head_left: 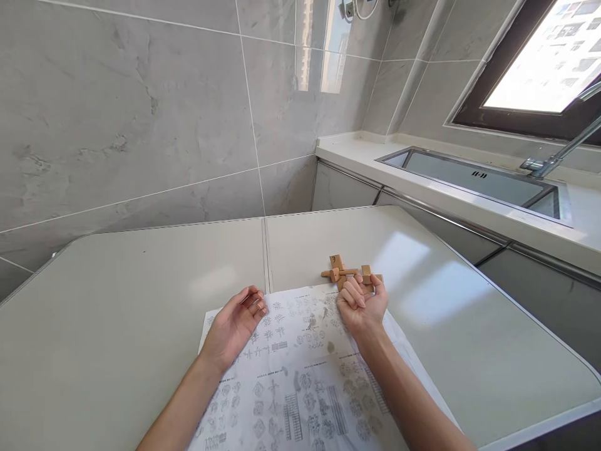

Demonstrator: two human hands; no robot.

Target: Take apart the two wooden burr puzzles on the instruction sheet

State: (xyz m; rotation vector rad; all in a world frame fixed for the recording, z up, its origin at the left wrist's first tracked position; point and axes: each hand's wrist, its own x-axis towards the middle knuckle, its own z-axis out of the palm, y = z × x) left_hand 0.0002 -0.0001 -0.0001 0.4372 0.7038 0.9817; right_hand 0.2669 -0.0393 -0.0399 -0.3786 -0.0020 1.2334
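Note:
Several light-brown wooden puzzle pieces point(336, 274) lie in a small pile on the table, just past the far edge of a printed sheet. My right hand point(364, 304) is palm up among them, fingers curled, with a small wooden block point(366, 270) at the tips of its thumb and finger. Part of that grip is hidden by the fingers. On the left, my left hand point(239, 322) rests over the sheet's edge, its fingers loosely bent and apart from the thumb, holding nothing I can see. The paper sheet point(291, 363) carries printed line diagrams and grey stains.
The pale folding table point(117, 313) has a seam down its middle and borders a grey tiled wall point(141, 113). To the right is a white counter point(347, 150) with a sink point(460, 172) and a metal faucet point(544, 166), below a window point(535, 62).

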